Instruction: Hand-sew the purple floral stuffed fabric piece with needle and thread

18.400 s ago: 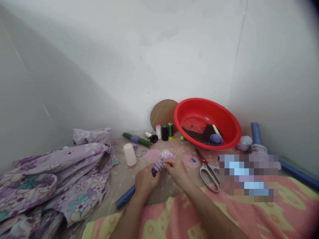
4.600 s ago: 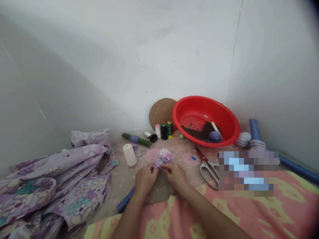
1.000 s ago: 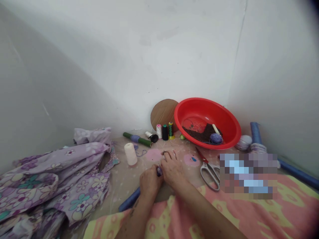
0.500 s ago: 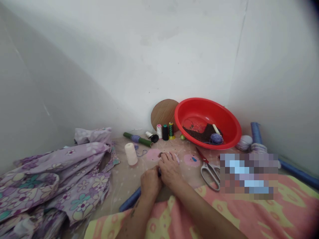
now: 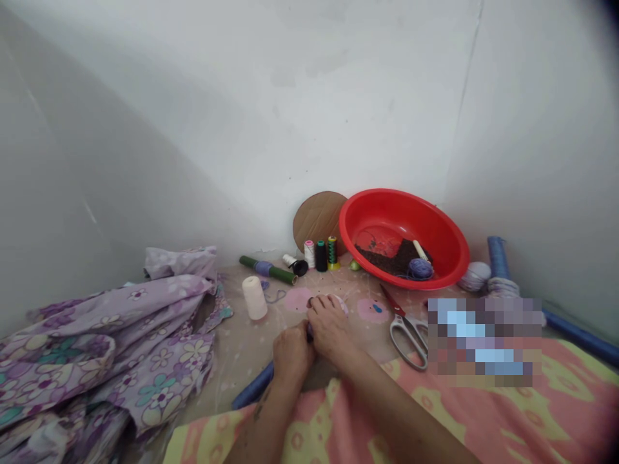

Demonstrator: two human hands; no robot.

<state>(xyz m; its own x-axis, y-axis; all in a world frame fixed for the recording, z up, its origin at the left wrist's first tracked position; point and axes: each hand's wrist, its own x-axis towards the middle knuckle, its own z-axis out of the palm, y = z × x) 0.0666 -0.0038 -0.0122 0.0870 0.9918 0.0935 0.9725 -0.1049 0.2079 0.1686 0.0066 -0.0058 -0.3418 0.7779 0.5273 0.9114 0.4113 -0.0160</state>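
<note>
One tube [image 5: 252,386]: gripped by closed left hand [image 5: 293,351]
Floral knob [image 5: 343,305]: covered by curled right hand [image 5: 330,327]

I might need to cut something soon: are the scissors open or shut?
Probably shut: the scissors' red blades lie together as one narrow point, though blurring hides part of one handle.

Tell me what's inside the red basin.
Inside the red basin are a dark brown piece, a ball of purple yarn and a pale stick-like item. Anything beneath the brown piece is covered and cannot be seen.
</note>
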